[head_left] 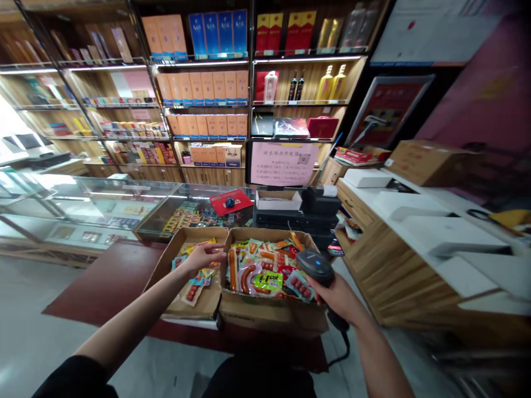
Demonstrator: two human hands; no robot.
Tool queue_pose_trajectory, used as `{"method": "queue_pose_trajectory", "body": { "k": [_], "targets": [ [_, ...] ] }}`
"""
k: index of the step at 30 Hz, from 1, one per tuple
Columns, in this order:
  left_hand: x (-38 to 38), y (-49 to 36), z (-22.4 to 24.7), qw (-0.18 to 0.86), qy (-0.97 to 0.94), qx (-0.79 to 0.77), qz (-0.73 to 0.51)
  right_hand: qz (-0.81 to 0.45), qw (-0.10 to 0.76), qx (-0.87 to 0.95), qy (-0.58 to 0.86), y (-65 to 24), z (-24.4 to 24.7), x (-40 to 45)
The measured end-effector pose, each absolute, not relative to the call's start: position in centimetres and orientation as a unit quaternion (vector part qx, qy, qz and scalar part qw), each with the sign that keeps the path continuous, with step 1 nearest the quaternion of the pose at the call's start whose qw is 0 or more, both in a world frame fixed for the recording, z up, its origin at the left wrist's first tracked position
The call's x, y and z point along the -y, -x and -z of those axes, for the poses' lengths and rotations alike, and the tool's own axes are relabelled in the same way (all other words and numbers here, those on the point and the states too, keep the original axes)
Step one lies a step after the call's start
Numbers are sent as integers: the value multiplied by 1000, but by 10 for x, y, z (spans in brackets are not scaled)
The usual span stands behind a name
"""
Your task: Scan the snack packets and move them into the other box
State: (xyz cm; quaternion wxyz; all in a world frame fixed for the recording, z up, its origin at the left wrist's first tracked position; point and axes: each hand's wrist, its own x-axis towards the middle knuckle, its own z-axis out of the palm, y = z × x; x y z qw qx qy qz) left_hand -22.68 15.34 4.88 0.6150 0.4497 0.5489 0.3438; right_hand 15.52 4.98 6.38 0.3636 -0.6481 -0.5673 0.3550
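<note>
My right hand (342, 298) grips a black handheld barcode scanner (315, 265), held over the right front corner of a cardboard box (274, 314). Inside that box lie many packaged sausages (249, 276), among them a bright green packet (269, 281). A shallower cardboard box (166, 271) stands against its left side, with a few snack packets (191, 294) in it. My left hand (204, 257) is over this left box, fingers stretched toward the wall between the two boxes, and I see nothing held in it. The scanner's cable (345, 348) hangs below my right hand.
Both boxes rest on a dark red tabletop (99, 282). Behind them are a glass display counter (153, 204), a red mat (232, 202) and a black register machine (298, 218). A wooden counter (398, 276) with white boxes is at right; stocked shelves (203, 63) line the back.
</note>
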Motion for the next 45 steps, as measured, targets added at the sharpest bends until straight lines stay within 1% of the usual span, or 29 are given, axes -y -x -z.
{"method": "queue_pose_trajectory", "body": {
  "k": [4, 7, 9, 12, 14, 16, 20, 23, 26, 29, 31, 35, 37, 39, 45],
  "targets": [
    [-175, 160, -41, 607, -519, -514, -315, -378, 348, 542, 665, -166, -70, -40],
    [-196, 110, -30, 569, -589, -497, -286, -377, 351, 534, 671, -172, -70, -36],
    [-211, 78, -22, 505, -662, -492, -255, -376, 351, 529, 674, -174, -71, -35],
    [-229, 35, -13, 363, -783, -473, -179, -379, 359, 515, 680, -174, -72, -36],
    [-239, 12, -8, 277, -834, -460, -125, -381, 364, 508, 681, -175, -72, -36],
    [-245, -6, -4, 212, -860, -457, -77, -379, 364, 509, 681, -177, -71, -37],
    [-253, -26, 5, 138, -875, -464, -10, -374, 359, 513, 685, -180, -68, -35],
    [-257, -32, 10, 128, -870, -476, 4, -374, 361, 516, 681, -181, -69, -33],
    [-261, -30, 9, 151, -860, -487, -16, -380, 363, 518, 675, -181, -70, -32],
    [-266, -20, 2, 224, -836, -497, -59, -382, 356, 522, 675, -181, -68, -34],
    [-269, -8, -6, 324, -794, -505, -104, -379, 354, 525, 674, -182, -67, -37],
    [-265, 21, -23, 579, -624, -483, -205, -393, 350, 534, 662, -177, -65, -45],
    [-258, 33, -30, 661, -542, -466, -230, -405, 346, 546, 646, -173, -66, -49],
    [-250, 43, -34, 693, -487, -471, -245, -405, 345, 565, 630, -168, -67, -51],
    [-227, 54, -33, 696, -402, -513, -302, -380, 319, 605, 623, -155, -65, -54]
  ]
}}
